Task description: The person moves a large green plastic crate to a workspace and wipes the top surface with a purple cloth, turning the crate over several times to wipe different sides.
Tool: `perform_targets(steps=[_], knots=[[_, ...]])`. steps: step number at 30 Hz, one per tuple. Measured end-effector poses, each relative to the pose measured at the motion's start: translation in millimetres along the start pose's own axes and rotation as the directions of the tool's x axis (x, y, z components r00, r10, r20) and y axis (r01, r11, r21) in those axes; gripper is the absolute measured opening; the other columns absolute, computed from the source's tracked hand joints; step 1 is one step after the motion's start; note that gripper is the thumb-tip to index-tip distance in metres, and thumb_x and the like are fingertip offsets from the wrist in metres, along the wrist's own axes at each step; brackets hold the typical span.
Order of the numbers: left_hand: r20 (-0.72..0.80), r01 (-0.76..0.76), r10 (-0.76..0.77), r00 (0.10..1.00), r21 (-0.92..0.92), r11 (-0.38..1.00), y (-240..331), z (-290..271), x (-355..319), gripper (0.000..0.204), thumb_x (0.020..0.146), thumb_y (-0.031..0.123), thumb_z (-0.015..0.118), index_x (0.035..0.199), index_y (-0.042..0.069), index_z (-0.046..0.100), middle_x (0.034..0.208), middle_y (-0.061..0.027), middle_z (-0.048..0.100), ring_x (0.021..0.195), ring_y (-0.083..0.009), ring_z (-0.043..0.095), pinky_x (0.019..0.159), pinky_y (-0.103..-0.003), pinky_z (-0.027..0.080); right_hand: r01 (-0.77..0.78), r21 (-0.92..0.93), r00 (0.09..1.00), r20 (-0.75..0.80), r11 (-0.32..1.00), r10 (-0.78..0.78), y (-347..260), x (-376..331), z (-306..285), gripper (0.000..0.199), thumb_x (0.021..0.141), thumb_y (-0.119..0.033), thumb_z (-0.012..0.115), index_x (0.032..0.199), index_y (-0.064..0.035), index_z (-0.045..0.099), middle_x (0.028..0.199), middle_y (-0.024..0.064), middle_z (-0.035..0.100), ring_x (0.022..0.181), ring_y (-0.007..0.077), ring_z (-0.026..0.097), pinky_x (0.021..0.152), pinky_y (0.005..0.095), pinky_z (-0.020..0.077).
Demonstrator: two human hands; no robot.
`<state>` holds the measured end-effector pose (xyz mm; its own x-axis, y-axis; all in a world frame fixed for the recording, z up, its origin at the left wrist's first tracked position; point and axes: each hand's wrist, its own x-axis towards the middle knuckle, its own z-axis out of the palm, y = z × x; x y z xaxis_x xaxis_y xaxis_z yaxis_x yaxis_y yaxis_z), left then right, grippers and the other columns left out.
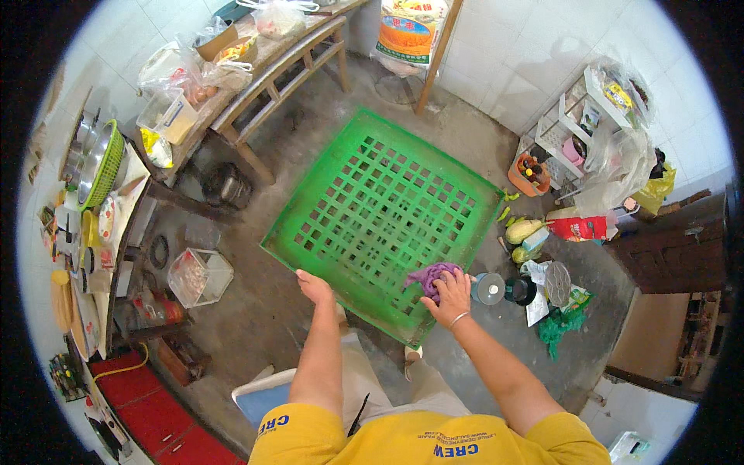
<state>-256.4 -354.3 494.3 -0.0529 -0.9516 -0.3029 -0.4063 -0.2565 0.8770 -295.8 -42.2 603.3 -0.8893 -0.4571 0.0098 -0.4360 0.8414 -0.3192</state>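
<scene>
A large green plastic grid panel (387, 143) with rows of square holes takes up the middle of the view, its near edge in front of my legs. My right hand (452, 298) is closed around a bunched purple cloth (428, 274), pressed on the panel's near right part. At the near left edge, my left hand (315, 287) is closed on the panel's rim; some of its fingers are hidden. A lidded grey-blue container (489, 289) stands just right of my right hand.
Vegetables (524, 231), a red packet (577, 228) and a green mesh bag (559, 329) lie on the right floor. A white rack (559, 132) stands at the back right. A wooden bench (271, 89) runs along the back left, near a clear bin (203, 277).
</scene>
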Motion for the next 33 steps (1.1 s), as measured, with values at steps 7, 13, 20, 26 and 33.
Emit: perform_targets(steps=[7,13,20,26,33], knots=[[0.086,0.075,-0.073,0.994,-0.022,0.997,24,1,-25,0.053,0.095,0.036,0.029,0.107,-0.012,0.048,0.103,-0.0293,0.053,0.09,-0.039,0.052,0.081,-0.041,0.041,-0.053,-0.113,0.996,0.068,0.992,0.061,7,2,5,0.035,0.074,-0.033,0.061,0.102,-0.0118,0.058,0.123,0.01,0.044,0.121,0.0353,0.03,0.103,0.0496,0.019],[0.379,0.407,-0.493,0.783,0.287,0.867,42,-40,15,0.059,0.091,0.041,0.037,0.127,-0.006,0.03,0.128,-0.0227,0.036,0.113,-0.0344,0.041,0.093,-0.04,0.034,-0.446,-0.026,0.876,-0.218,0.895,0.43,-26,-1,6,0.06,0.074,-0.031,0.062,0.126,-0.0104,0.04,0.131,0.0202,0.034,0.123,0.0378,0.029,0.103,0.0462,0.0203],[0.503,-0.092,-0.116,0.856,0.369,0.925,39,-44,157,0.063,0.085,0.043,0.047,0.128,-0.001,0.035,0.128,-0.0192,0.04,0.116,-0.0321,0.04,0.096,-0.038,0.032,-0.682,-0.048,0.696,-0.349,0.73,0.627,-73,19,23,0.07,0.075,-0.028,0.062,0.133,-0.0067,0.03,0.136,0.0214,0.028,0.125,0.0389,0.026,0.104,0.0463,0.019],[0.843,-0.359,-0.169,0.511,0.388,0.849,123,-6,173,0.057,0.089,0.046,0.038,0.1,-0.006,0.058,0.102,-0.0214,0.059,0.094,-0.0315,0.054,0.083,-0.037,0.039,-0.435,0.169,0.821,-0.329,0.884,0.467,-129,61,50,0.061,0.076,-0.021,0.062,0.128,-0.0021,0.035,0.134,0.0209,0.032,0.123,0.0399,0.029,0.102,0.0462,0.0217],[0.873,-0.358,-0.079,0.481,0.278,0.891,93,8,204,0.048,0.088,0.04,0.043,0.094,-0.005,0.059,0.088,-0.0138,0.061,0.082,-0.022,0.056,0.074,-0.036,0.042,-0.33,0.683,0.877,-0.034,0.652,0.48,-207,95,53,0.03,0.084,-0.018,0.054,0.11,-0.0036,0.054,0.108,0.0138,0.058,0.1,0.0276,0.054,0.087,0.0361,0.0409]])
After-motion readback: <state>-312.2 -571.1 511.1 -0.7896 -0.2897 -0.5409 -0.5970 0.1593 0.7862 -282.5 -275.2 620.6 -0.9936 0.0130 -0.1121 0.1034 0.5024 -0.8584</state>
